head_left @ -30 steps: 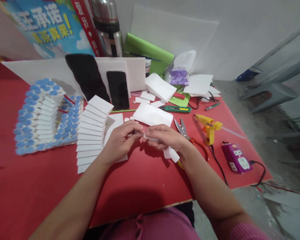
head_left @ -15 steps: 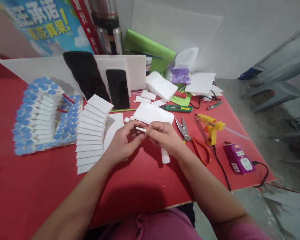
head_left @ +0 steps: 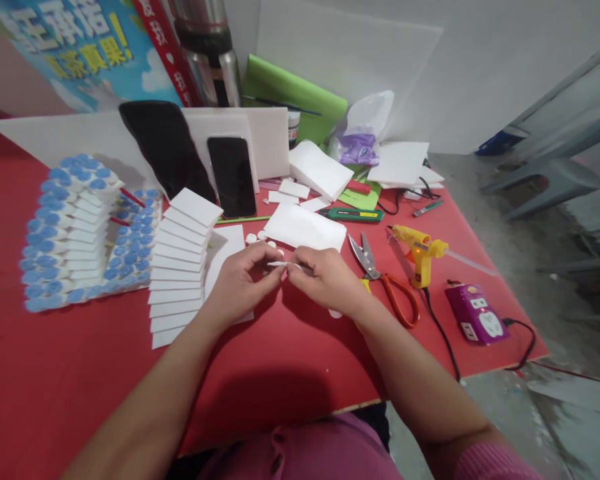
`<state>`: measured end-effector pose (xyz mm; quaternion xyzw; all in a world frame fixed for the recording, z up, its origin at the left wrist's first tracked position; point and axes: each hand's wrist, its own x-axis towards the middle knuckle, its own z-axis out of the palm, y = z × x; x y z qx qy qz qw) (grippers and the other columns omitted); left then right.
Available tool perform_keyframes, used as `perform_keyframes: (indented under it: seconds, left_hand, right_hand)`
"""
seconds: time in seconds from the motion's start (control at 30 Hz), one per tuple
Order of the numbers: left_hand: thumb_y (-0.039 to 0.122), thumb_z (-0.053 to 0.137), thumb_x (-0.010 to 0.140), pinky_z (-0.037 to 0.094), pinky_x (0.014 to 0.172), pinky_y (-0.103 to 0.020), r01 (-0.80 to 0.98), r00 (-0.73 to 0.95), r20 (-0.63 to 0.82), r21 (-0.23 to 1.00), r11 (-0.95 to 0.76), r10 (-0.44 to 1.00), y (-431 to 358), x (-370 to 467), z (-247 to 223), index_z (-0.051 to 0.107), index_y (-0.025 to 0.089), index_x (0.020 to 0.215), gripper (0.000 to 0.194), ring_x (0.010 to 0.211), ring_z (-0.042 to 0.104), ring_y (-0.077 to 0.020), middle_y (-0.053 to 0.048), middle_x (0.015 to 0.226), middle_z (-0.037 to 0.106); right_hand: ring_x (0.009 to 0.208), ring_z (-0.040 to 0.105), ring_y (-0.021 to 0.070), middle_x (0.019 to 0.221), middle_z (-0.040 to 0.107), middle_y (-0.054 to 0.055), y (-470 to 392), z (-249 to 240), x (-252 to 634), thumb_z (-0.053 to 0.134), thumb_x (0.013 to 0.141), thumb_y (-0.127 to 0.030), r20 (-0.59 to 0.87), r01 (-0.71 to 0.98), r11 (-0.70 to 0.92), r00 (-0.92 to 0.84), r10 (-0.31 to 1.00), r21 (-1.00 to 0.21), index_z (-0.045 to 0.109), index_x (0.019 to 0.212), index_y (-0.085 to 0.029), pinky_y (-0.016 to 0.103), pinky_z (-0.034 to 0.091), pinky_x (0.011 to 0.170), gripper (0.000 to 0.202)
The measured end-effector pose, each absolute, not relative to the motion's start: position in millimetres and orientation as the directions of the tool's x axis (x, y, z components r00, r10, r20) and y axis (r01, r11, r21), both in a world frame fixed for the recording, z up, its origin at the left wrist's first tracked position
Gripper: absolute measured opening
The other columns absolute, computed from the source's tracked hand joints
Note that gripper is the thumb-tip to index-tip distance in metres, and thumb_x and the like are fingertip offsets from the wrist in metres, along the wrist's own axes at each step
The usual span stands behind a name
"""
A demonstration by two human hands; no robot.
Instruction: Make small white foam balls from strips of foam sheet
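Both hands meet over the red table, pinching a small thin white strip (head_left: 277, 264) that looks like paper or tissue. My left hand (head_left: 245, 279) grips its left end between thumb and forefinger. My right hand (head_left: 323, 277) closes on the other end, and its fingers hide part of the strip. Just behind the hands lie small white round pieces (head_left: 251, 238) and a stack of white sheets (head_left: 307, 227). A fanned stair of white foam boards (head_left: 180, 267) stands to the left of my left hand.
Scissors with orange handles (head_left: 400, 300), a yellow glue gun (head_left: 420, 253) and a purple power socket (head_left: 477, 313) lie right. A green cutter (head_left: 353, 214) rests behind. At left stands a blue-and-white model (head_left: 63, 247). Two phones (head_left: 233, 177) lean against boards at the back.
My hands have drawn closer together and the thumbs now nearly meet on the white strip. My right hand has shifted slightly left and down. The view has moved a little.
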<state>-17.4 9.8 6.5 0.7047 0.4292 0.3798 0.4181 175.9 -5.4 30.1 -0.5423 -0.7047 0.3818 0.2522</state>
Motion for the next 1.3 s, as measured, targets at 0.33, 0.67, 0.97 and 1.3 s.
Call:
perform_keyframes:
  seconds: [0.33,0.67,0.97,1.3]
  left_hand:
    - [0.015,0.064,0.094,0.052,0.078,-0.032,0.311,0.426,0.512,0.692,-0.652,0.746,7.8,-16.9,6.5,0.066,0.021,0.091,0.007,0.082,0.066,-0.0180,-0.005,0.087,0.073]
    - [0.026,0.068,0.090,0.053,0.063,-0.028,0.121,0.322,0.052,0.988,-0.095,0.945,6.9,-14.5,9.4,0.069,0.020,0.096,0.009,0.071,0.067,-0.0163,-0.004,0.085,0.072]
    - [0.036,0.076,0.089,0.042,0.047,-0.022,-0.107,0.407,-0.275,0.933,0.344,0.871,10.3,-15.2,7.8,0.065,0.019,0.082,0.021,0.047,0.053,-0.0097,0.001,0.061,0.063]
    - [0.034,0.076,0.089,0.043,0.049,-0.024,-0.096,0.416,-0.262,0.940,0.329,0.871,11.9,-20.9,1.3,0.066,0.020,0.089,0.017,0.050,0.053,-0.0110,0.003,0.061,0.060]
  right_hand:
    - [0.037,0.024,0.0048,0.045,0.046,-0.008,3.2,27.0,175.7,0.064,0.080,-0.035,-0.432,-0.030,-0.478,-0.379,0.818,-0.878,0.063,0.072,-0.019,0.020,0.016,0.038,0.018]
    - [0.055,0.043,0.0108,0.060,0.054,-0.003,-8.3,23.3,166.4,0.058,0.086,-0.029,-0.002,0.466,0.065,-0.141,0.990,-0.883,0.060,0.073,-0.020,0.025,0.029,0.055,0.015]
    - [0.069,0.057,0.0168,0.085,0.072,0.007,-8.5,18.0,172.0,0.047,0.101,-0.030,0.186,0.745,0.410,-0.370,0.910,-0.526,0.061,0.087,-0.019,0.029,0.030,0.063,0.023]
    - [0.073,0.061,0.0185,0.093,0.074,0.009,-7.7,20.2,173.9,0.047,0.102,-0.031,0.167,0.760,0.491,-0.467,0.868,-0.427,0.065,0.096,-0.019,0.030,0.027,0.062,0.023]
